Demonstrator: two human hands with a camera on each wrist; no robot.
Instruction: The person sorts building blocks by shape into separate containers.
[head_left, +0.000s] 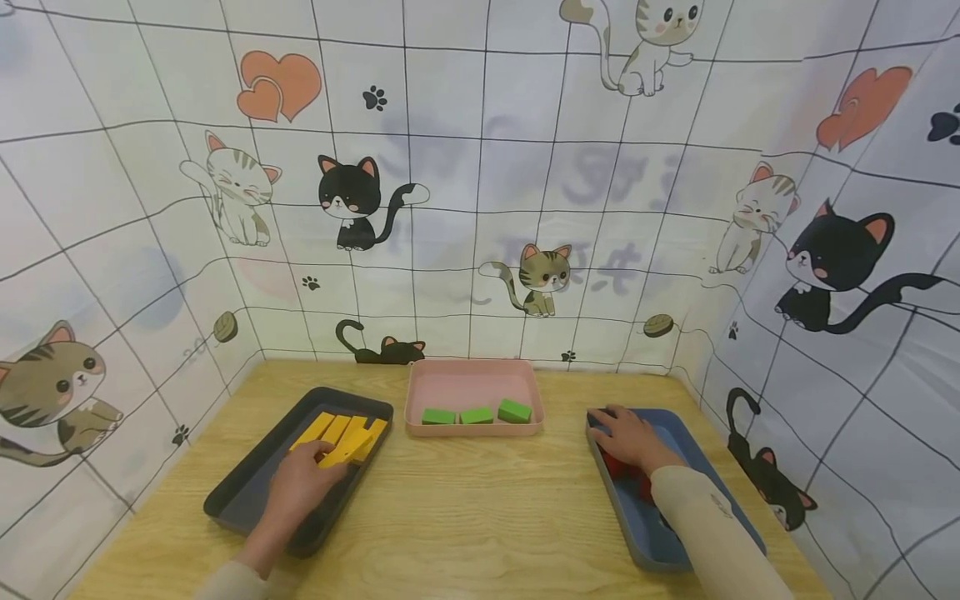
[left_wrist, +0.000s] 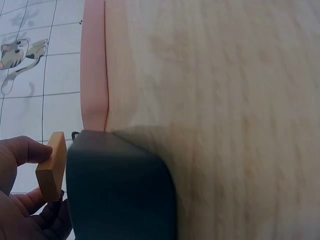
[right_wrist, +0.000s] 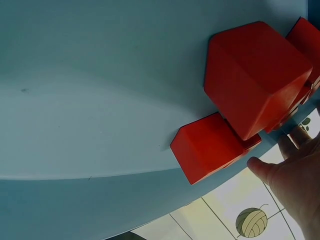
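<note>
In the head view my left hand (head_left: 298, 483) is over the dark grey tray (head_left: 258, 496) on the left. It pinches a yellow block (head_left: 347, 447) between thumb and fingers; the left wrist view shows this block (left_wrist: 52, 167) tilted in the grip. More yellow blocks (head_left: 315, 429) lie side by side in the tray's far end. Over the far end of the blue tray (head_left: 663, 554) on the right is my right hand (head_left: 632, 437), its fingers spread. Red blocks (right_wrist: 257, 75) sit beside its fingertips in the right wrist view, and no block shows in its grasp. The hand partly hides them in the head view.
A pink tray (head_left: 474, 383) stands at the back middle, with three green blocks (head_left: 476, 415) along its near side. Between the side trays lies the wooden tabletop (head_left: 480, 508). A cat-print cloth (head_left: 450, 308) encloses the back and sides.
</note>
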